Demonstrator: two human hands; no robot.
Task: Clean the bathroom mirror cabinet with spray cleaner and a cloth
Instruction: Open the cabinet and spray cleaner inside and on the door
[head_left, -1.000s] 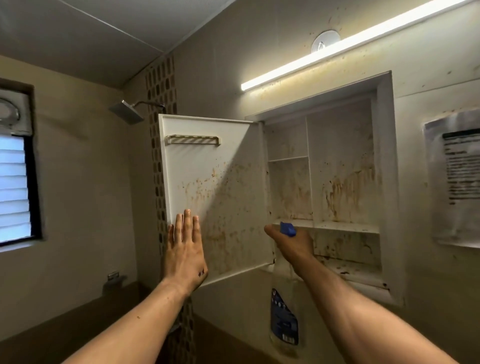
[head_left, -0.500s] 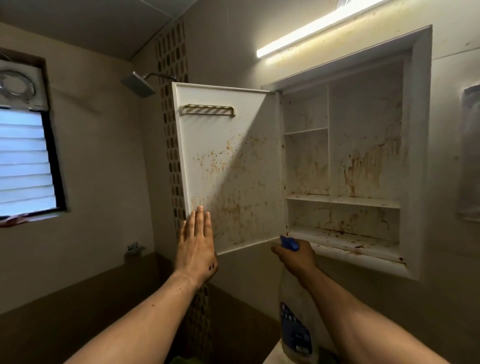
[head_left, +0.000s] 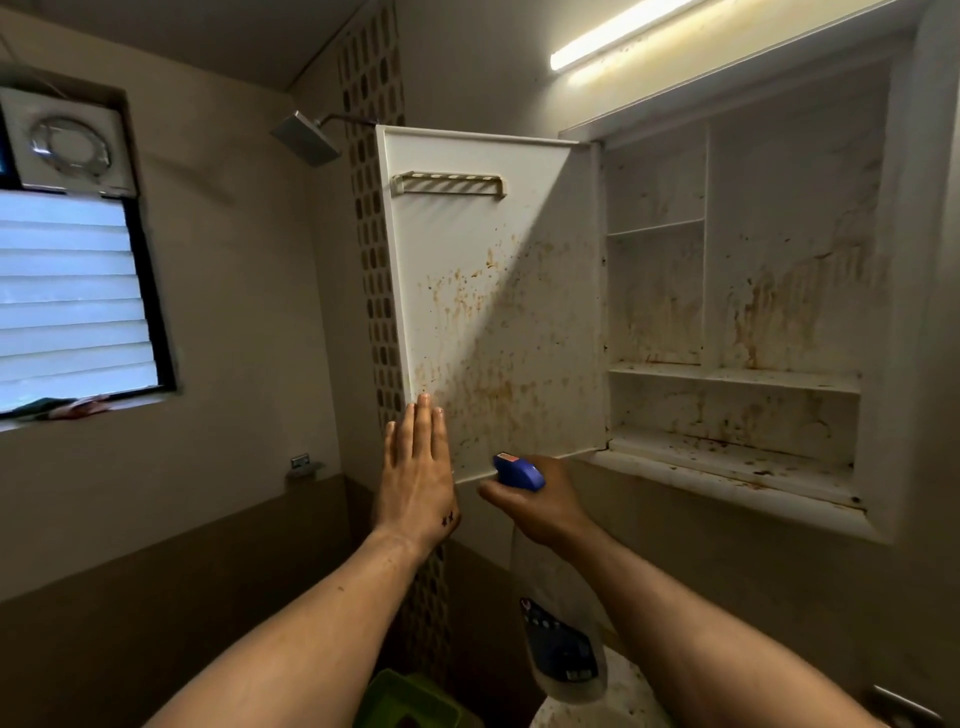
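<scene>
Left fingers (head_left: 423, 431) flat on door (head_left: 498, 291), right (head_left: 501, 496) gripping bottle (head_left: 563, 644).

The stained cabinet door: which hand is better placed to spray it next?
Probably the right. The right hand grips the spray bottle, its blue nozzle just below the stained door. The left hand is flat at that door's lower outer edge, holding no tool.

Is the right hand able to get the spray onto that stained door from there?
Probably yes. The right hand grips the spray bottle just below the open door, nothing between; the left hand lies flat at its outer edge.
</scene>
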